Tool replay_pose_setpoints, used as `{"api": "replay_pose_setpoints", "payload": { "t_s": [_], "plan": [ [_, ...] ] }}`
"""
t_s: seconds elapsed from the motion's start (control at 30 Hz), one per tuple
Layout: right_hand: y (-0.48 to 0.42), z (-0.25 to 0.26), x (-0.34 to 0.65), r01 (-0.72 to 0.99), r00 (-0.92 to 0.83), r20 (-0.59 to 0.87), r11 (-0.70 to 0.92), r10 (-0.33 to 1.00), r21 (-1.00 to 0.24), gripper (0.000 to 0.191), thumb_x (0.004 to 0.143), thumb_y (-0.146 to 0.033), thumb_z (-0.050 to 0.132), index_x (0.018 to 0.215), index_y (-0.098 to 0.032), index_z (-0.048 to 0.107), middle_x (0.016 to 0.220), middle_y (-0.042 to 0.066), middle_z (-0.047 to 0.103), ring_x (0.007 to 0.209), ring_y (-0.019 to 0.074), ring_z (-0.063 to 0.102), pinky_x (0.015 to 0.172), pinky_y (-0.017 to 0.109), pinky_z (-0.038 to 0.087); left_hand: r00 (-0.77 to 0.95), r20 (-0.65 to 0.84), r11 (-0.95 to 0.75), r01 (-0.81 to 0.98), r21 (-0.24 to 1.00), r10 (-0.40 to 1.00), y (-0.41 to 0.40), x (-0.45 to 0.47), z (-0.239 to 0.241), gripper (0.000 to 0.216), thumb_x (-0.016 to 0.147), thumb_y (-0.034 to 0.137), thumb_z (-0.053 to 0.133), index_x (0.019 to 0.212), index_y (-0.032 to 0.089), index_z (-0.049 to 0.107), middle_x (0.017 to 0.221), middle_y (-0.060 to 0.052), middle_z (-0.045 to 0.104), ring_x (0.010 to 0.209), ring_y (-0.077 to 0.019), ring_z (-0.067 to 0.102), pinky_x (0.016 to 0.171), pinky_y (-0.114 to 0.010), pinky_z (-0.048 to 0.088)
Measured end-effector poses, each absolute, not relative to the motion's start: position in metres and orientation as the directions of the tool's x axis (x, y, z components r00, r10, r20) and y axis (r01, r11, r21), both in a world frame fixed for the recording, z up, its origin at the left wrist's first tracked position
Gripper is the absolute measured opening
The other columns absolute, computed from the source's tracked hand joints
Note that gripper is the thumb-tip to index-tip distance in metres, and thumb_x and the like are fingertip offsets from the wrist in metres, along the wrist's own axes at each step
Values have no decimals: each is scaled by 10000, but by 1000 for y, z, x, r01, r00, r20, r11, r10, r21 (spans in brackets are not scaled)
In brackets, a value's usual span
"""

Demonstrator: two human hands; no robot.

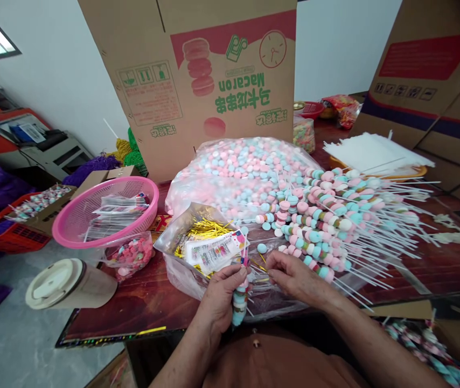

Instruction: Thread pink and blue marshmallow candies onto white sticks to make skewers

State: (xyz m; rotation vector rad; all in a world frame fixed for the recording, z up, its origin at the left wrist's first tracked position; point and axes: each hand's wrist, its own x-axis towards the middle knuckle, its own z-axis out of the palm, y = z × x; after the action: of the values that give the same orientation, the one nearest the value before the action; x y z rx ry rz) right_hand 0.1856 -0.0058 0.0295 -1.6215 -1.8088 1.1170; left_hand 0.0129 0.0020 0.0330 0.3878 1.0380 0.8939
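Note:
My left hand [222,288] is closed around a candy skewer [239,306] of pink, white and blue pieces, held upright near the table's front edge; its bag is gathered at the fingers. Just to the right, my right hand [297,277] pinches a thin gold twist tie [261,264] between thumb and forefinger. Behind the left hand, an open plastic bag [177,277] holds many gold twist ties [209,228] with printed white packets [216,250] on top. To the right lies a pile of candy skewers [330,215] with their white sticks pointing right.
A large clear bag of loose candies [246,161] lies against an upright cardboard box [149,108]. At left are a pink basket [155,202] of packets, a small bag of red candies [130,253] and a lidded cup [96,288]. White sheets [375,153] lie at back right.

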Motion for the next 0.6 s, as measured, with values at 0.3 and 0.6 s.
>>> {"api": "replay_pose_setpoints", "payload": {
  "t_s": [0.3, 0.6],
  "plan": [
    [-7, 40, 176, 560, -110, 18, 77, 994, -825, 201, 760, -229, 452, 562, -195, 445, 544, -27, 444, 552, 117, 398, 534, 237, 307, 175, -509, 532, -409, 741, 843, 3, 27, 32, 277, 524, 303, 794, 695, 124, 669, 562, -3, 596, 485, -82, 522, 484, -191, 378],
    [-11, 55, 164, 339, -190, -115, -45, 975, -940, 213, 776, -251, 457, 571, -193, 456, 538, -30, 468, 537, 106, 418, 509, 217, 320, 222, -444, 496, -377, 782, 868, -2, 33, 33, 170, 591, 274, 709, 678, 145, 641, 567, 18, 547, 517, -85, 467, 528, -197, 355]
  ]
}}
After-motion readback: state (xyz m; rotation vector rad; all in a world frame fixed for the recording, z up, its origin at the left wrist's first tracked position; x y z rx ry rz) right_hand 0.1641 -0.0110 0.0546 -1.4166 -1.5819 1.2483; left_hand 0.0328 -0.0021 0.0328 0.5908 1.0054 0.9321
